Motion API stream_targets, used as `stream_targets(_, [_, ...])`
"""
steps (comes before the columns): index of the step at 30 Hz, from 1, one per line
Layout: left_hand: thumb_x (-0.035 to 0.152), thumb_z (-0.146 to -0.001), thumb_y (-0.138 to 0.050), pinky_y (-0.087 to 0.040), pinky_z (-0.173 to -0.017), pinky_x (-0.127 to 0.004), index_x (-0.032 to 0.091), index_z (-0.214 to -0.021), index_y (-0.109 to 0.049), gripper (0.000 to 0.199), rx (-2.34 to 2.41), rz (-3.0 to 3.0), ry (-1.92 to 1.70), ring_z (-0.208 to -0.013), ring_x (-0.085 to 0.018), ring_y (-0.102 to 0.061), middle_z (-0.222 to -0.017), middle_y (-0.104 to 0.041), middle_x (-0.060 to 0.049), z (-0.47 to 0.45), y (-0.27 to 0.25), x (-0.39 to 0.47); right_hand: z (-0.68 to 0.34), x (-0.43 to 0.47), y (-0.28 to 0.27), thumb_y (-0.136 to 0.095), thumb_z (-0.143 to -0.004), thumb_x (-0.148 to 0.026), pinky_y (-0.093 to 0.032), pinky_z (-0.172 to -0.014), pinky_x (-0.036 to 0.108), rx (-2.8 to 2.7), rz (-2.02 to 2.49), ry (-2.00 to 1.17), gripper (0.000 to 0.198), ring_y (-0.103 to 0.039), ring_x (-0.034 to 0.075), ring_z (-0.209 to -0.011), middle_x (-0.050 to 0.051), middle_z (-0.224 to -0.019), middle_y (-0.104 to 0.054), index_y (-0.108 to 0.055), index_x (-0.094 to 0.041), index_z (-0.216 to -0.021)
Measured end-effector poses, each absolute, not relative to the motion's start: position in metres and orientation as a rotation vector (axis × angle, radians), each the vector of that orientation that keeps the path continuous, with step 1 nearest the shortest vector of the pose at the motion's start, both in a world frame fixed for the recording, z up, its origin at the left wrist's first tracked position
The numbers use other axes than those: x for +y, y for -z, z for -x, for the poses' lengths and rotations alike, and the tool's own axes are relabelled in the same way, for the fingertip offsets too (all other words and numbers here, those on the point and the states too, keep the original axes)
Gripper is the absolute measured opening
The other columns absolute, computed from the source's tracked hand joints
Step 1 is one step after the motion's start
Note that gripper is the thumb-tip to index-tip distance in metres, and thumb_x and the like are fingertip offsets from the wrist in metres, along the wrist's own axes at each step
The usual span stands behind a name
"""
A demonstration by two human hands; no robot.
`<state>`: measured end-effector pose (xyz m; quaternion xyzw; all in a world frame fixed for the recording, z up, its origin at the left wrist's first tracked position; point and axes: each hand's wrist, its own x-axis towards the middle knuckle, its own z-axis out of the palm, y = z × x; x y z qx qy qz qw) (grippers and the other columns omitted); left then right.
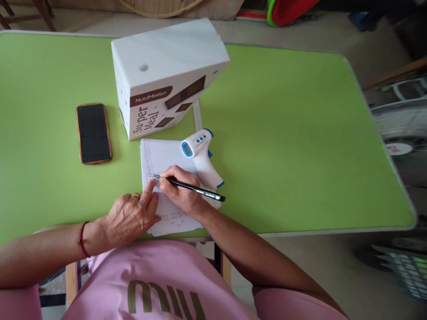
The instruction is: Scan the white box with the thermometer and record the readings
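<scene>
A black pen (196, 190) is pinched in my right hand (182, 186), its tip touching a stack of white paper (160, 153) near the left edge. Small handwriting runs down that edge and across the lower part of the sheet. My left hand (133, 217) rests at the paper's lower left, index finger stretched onto the sheet just beside the pen tip; it holds nothing. A white and blue infrared thermometer (202, 158) lies on the paper's right side, just beyond my right hand. Part of the sheet is covered by my hands.
Behind the paper stands a tall white box (170, 53) with brown printing. A phone (94, 133) in a brown case lies to the left on the green table (300, 133). A fan (400, 120) stands off the table's right edge.
</scene>
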<state>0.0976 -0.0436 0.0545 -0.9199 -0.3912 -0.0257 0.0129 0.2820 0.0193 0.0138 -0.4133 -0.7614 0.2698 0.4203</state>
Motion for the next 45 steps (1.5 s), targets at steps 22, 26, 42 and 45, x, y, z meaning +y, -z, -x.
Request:
stream_targets(22, [0.046, -0.088, -0.089, -0.061, -0.049, -0.035, 0.004, -0.109, -0.075, 0.049, -1.186, 2.877, 0.035, -0.056, -0.023, -0.074, -0.144, -0.064, -0.033, -0.098, -0.054, -0.042, -0.287, 0.022, -0.005, -0.058, -0.095, -0.022, -0.051, -0.059, 0.024, -1.969, 1.106, -0.649, 0.015, -0.061, 0.013, -0.056, -0.004, -0.065, -0.067, -0.057, -0.026, -0.081])
stream_targets(26, [0.045, -0.086, -0.091, -0.060, -0.047, -0.035, 0.005, -0.106, -0.075, 0.048, -1.189, 2.869, 0.090, -0.055, -0.023, -0.073, -0.143, -0.065, -0.033, -0.098, -0.053, -0.041, -0.286, 0.022, -0.007, -0.060, -0.094, -0.018, -0.049, -0.057, 0.023, -1.944, 1.048, -0.623, 0.016, -0.060, 0.012, -0.055, -0.005, -0.065, -0.065, -0.056, -0.026, -0.081])
stream_targets(42, [0.042, -0.098, -0.080, -0.060, -0.051, -0.036, 0.004, -0.113, -0.070, 0.042, -1.212, 2.928, -0.078, -0.062, -0.026, -0.076, -0.146, -0.062, -0.036, -0.097, -0.052, -0.040, -0.284, 0.024, -0.004, -0.058, -0.093, -0.027, -0.049, -0.058, 0.026, -1.944, 1.136, -0.690, 0.015, -0.058, 0.014, -0.055, -0.003, -0.064, -0.066, -0.054, -0.027, -0.078])
stream_targets(45, [0.041, -0.097, -0.080, -0.061, -0.051, -0.036, 0.005, -0.111, -0.070, 0.040, -1.196, 2.899, -0.113, -0.062, -0.025, -0.076, -0.146, -0.062, -0.035, -0.097, -0.053, -0.040, -0.283, 0.026, -0.002, -0.057, -0.091, -0.029, -0.050, -0.059, 0.027, -1.946, 1.149, -0.704, 0.014, -0.057, 0.015, -0.055, -0.003, -0.063, -0.066, -0.054, -0.027, -0.077])
